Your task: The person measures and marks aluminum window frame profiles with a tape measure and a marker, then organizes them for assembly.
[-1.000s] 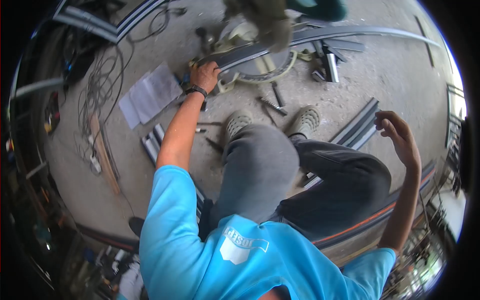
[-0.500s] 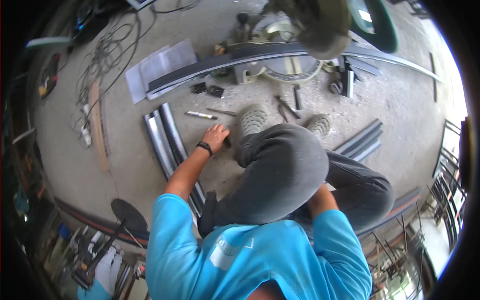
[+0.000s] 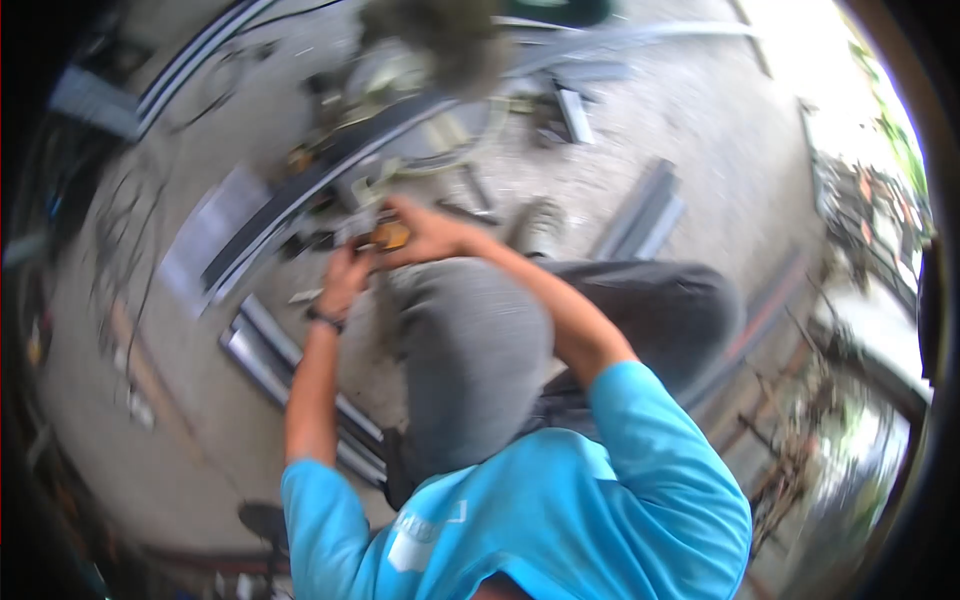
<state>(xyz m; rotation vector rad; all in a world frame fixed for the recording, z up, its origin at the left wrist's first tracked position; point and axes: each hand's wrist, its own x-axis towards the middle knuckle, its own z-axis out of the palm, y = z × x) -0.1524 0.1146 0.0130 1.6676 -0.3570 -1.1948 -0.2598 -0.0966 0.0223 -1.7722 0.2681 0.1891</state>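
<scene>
In front of my raised knee, both of my hands meet around a small yellow-and-black tape measure (image 3: 391, 234); blur hides its details. My right hand (image 3: 432, 233) is closed around its right side. At its dark left end are the fingers of my left hand (image 3: 345, 277), which wears a black wristband and appears to grip that end. Just beyond the hands lies a long dark metal profile (image 3: 275, 212), across the base of a miter saw (image 3: 440, 145). Shorter grey profiles (image 3: 265, 345) rest on the floor beside my left forearm.
White sheets (image 3: 215, 235) lie under the long profile's left end. More cut profiles (image 3: 640, 215) are on the floor to the right. Cables (image 3: 130, 220) and a wooden strip (image 3: 150, 365) lie at the left. The blurred saw head (image 3: 435, 40) stands above the base.
My left hand has risen from the floor beside my shoe and moved forward. My right hand has come out from behind my knee to meet it at the tape measure. The view has turned.
</scene>
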